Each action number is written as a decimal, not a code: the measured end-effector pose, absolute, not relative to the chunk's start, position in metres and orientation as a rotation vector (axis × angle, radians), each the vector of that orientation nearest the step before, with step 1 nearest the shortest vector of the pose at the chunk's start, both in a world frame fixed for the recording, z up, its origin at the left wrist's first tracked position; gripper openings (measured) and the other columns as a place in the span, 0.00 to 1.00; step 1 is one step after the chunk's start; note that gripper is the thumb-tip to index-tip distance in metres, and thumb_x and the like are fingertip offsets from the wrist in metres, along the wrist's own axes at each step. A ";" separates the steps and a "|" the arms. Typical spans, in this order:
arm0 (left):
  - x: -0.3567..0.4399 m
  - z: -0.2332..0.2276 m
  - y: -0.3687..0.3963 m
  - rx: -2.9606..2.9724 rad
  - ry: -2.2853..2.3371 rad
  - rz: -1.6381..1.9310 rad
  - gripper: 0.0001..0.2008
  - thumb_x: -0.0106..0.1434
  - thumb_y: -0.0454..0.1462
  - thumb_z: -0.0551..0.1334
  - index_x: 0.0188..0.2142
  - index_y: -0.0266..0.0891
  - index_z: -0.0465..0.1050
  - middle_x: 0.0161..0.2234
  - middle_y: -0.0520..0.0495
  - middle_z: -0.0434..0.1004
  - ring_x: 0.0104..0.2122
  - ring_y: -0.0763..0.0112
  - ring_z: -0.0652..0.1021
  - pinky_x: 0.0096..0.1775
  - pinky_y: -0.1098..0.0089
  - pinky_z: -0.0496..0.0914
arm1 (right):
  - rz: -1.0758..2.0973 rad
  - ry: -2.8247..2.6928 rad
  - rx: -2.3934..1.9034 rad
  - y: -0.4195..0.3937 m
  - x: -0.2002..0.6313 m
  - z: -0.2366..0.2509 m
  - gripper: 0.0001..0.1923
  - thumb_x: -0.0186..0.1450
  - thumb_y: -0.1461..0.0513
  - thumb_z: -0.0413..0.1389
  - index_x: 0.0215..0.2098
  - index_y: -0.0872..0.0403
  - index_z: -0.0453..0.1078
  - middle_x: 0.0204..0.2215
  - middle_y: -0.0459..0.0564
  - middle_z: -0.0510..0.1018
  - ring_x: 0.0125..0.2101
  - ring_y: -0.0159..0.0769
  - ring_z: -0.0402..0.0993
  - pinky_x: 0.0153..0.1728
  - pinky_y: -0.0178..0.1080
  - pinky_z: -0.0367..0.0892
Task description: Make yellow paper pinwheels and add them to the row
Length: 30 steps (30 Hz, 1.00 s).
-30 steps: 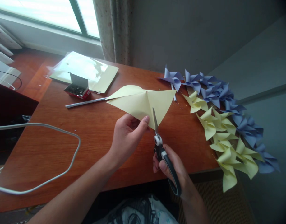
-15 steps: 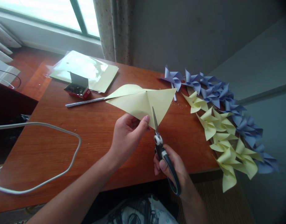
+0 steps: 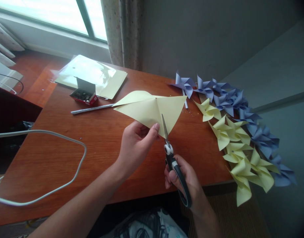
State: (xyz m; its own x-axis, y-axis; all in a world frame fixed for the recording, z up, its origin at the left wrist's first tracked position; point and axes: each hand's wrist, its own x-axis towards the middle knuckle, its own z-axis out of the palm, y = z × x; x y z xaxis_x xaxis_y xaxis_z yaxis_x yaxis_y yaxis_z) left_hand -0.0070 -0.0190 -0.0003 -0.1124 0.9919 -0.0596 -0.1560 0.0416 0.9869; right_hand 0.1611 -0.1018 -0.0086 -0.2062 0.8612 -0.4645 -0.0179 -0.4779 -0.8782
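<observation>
Yellow paper (image 3: 147, 110) pinched in the left hand (image 3: 135, 142), scissors (image 3: 170, 160) gripped by the right hand (image 3: 191, 178)!
Second blade's hidden behind; red box (image 3: 92, 99) marking too small.

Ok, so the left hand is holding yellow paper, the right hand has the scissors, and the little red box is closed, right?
Not quite: the head view shows the red box open, its lid up. The left hand does hold yellow paper, the right hand scissors.

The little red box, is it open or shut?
Open. The red box has its flap standing up, and small pieces show inside.
</observation>
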 end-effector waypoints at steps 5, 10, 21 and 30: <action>-0.007 0.000 -0.019 0.998 1.192 1.331 0.07 0.61 0.38 0.69 0.31 0.35 0.76 0.23 0.50 0.79 0.23 0.70 0.80 0.24 0.76 0.73 | 1.749 -1.014 -1.424 -0.102 0.161 -0.010 0.25 0.60 0.44 0.65 0.37 0.54 0.65 0.24 0.42 0.68 0.23 0.30 0.67 0.26 0.35 0.62; -0.007 0.000 -0.019 1.001 1.210 1.330 0.07 0.61 0.37 0.69 0.30 0.36 0.76 0.23 0.50 0.79 0.23 0.70 0.80 0.24 0.76 0.73 | 1.739 -1.028 -1.429 -0.101 0.161 -0.009 0.25 0.60 0.43 0.65 0.36 0.54 0.65 0.24 0.41 0.69 0.22 0.29 0.67 0.26 0.34 0.62; -0.007 0.000 -0.018 0.986 1.180 1.336 0.07 0.61 0.37 0.68 0.31 0.36 0.76 0.23 0.49 0.80 0.23 0.70 0.80 0.24 0.75 0.73 | 1.740 -1.015 -1.443 -0.102 0.162 -0.009 0.24 0.59 0.44 0.66 0.36 0.53 0.66 0.22 0.40 0.69 0.21 0.29 0.68 0.23 0.33 0.61; -0.008 0.001 -0.018 0.997 1.184 1.332 0.06 0.62 0.37 0.68 0.31 0.36 0.76 0.25 0.49 0.81 0.23 0.71 0.80 0.24 0.75 0.73 | 1.744 -1.016 -1.451 -0.102 0.164 -0.009 0.24 0.59 0.45 0.66 0.36 0.53 0.65 0.23 0.40 0.69 0.20 0.29 0.68 0.22 0.33 0.60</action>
State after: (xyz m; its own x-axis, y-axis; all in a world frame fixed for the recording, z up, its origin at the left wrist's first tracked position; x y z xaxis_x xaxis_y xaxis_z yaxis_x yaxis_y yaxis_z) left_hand -0.0077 -0.0184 0.0006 -0.1072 0.9928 -0.0538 -0.1697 0.0350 0.9849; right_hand 0.1637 -0.1021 -0.0088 -0.1819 0.8554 -0.4850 0.0001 -0.4932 -0.8699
